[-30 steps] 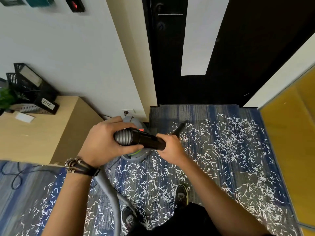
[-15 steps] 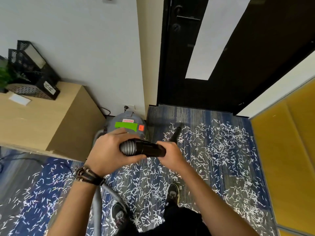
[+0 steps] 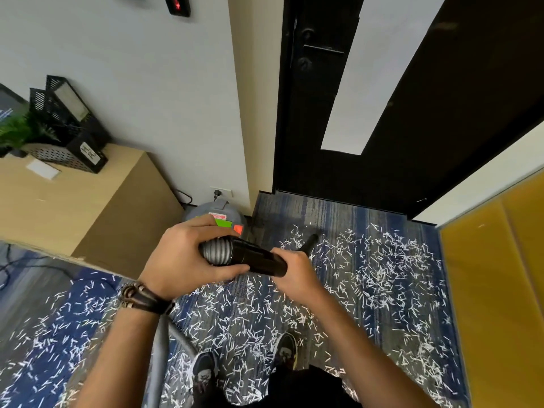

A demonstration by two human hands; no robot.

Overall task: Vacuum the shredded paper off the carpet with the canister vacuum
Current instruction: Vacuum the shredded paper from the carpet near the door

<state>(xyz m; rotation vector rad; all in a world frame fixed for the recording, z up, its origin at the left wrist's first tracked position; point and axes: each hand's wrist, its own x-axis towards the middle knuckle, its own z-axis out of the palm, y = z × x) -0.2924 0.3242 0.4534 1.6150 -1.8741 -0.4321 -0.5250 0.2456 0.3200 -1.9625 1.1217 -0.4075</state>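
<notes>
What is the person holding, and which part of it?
The left grip curls round the vacuum's ribbed grey hose end; the right grip holds the black wand joined to it, at the wand's lower end.

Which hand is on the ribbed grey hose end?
The left hand, the one with wrist bands, holds the ribbed hose; the right hand holds the black tube.

A white wall (image 3: 132, 83) meets a beige pillar (image 3: 256, 113) beside a black door (image 3: 441, 128) with a tall white panel (image 3: 362, 83). A light wood cabinet (image 3: 73, 207) against the wall at left carries black mesh file trays (image 3: 67, 122) and a green plant (image 3: 17, 131). Blue-grey striped carpet (image 3: 338, 210) covers the floor, and a yellow partition (image 3: 500, 290) stands at right
</notes>
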